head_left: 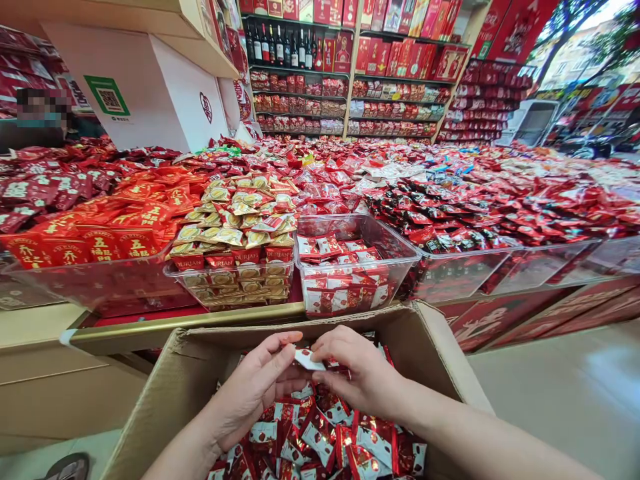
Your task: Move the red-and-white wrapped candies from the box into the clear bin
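1. The left hand (257, 390) and right hand (357, 373) meet over an open carton (165, 393) at the near edge, and both pinch one small white packet (309, 360) between fingertips
2. The packet sits between the two hands, just above the heap of red-and-white sweets (325, 440) that fills the carton
3. Each hand is clenched on the packet, the left by thumb and forefinger from the left, the right from the right
4. Just beyond the carton, on the desk (150, 330), stands a clear bin (357, 267) partly filled with the same red-and-white sweets
5. To its left a second bin (230, 283) is piled high with gold packs, and further left lie red packs (100, 233)
6. To the right, dark red packs (450, 220) spread across the desk
7. At the far side, shelves (350, 73) carry red boxes and a row of bottles (280, 47)
8. A white box (150, 93) stands far left
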The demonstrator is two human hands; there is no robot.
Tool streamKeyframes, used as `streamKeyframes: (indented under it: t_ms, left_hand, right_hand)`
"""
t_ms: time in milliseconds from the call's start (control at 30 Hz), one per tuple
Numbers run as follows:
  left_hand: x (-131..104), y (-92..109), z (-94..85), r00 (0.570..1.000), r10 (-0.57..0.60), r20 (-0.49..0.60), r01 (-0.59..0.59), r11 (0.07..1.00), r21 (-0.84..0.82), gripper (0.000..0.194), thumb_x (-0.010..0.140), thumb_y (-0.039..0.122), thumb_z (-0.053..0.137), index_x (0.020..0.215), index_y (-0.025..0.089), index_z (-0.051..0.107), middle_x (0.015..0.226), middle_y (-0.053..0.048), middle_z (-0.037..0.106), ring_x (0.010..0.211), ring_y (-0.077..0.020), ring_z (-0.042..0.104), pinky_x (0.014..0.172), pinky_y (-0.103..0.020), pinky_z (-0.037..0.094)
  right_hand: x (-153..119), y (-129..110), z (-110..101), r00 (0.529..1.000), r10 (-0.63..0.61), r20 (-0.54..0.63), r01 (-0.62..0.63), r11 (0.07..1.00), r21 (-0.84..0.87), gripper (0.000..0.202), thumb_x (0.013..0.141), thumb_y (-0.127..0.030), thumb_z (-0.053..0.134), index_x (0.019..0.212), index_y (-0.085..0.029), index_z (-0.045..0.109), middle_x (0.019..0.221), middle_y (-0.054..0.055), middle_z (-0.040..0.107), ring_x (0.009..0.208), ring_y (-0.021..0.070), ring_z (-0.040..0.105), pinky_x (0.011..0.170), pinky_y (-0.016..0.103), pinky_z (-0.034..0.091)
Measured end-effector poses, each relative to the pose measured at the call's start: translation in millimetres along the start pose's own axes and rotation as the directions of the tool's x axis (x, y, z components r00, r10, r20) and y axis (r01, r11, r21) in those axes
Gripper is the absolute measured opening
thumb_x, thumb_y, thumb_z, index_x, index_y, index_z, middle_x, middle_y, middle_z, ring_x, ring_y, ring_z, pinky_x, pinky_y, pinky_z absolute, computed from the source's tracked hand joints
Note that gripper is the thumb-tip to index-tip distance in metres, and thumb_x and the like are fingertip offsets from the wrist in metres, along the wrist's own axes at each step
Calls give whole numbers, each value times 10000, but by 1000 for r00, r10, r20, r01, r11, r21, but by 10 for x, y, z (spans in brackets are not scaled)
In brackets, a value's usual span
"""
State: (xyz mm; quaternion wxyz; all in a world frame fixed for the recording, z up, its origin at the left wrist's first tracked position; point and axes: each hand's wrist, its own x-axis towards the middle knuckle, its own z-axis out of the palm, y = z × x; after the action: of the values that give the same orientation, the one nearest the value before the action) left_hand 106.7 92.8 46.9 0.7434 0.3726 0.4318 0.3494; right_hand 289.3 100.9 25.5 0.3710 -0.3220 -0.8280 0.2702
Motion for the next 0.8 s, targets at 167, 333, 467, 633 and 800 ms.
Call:
streamKeyframes:
  t_ms: [167,333,467,633,800]
  left_hand:
    - [-18,25,42,991,136,-16,-135,990,52,426,721,105,560,1100,212,397,1000,-48,607,860,-160,571,786,-290,428]
    - [33,-40,51,983,181,21,-182,979,96,463,749,163,547,1160,235,346,942,-37,637,792,-140,584,736,-263,450]
    - [37,-24,103,984,158,-86,-153,986,70,541,720,222,581,1189,242,312,817,-24,664,616,-129,592,575,-246,481]
    - [19,76,90,981,128,-146,-127,992,15,649,626,259,670,1171,218,320,781,-37,672,598,-183,611,560,-318,499]
    - [14,76,9,996,65,-65,-69,996,-61,699,616,274,686,1179,218,275,741,-33,666,567,-181,594,507,-302,479]
  right_hand:
    - [19,-26,-21,989,102,-108,-91,991,99,195,713,-295,572,874,-188,550,980,62,516,938,150,459,806,290,378]
    - [42,66,97,891,455,-10,-409,810,420,193,731,-328,535,824,-160,507,686,0,530,618,94,487,563,218,404]
    - [70,58,115,818,551,165,-525,598,605,274,672,-378,584,714,-150,438,545,-25,504,448,70,443,429,193,348]
    - [67,-51,-49,972,235,20,-233,943,238,162,740,-255,512,864,-151,516,865,61,561,752,115,515,636,225,419]
    - [64,-144,-113,950,-296,97,308,841,-445,177,793,-194,444,955,-192,516,961,18,567,742,114,481,620,227,400]
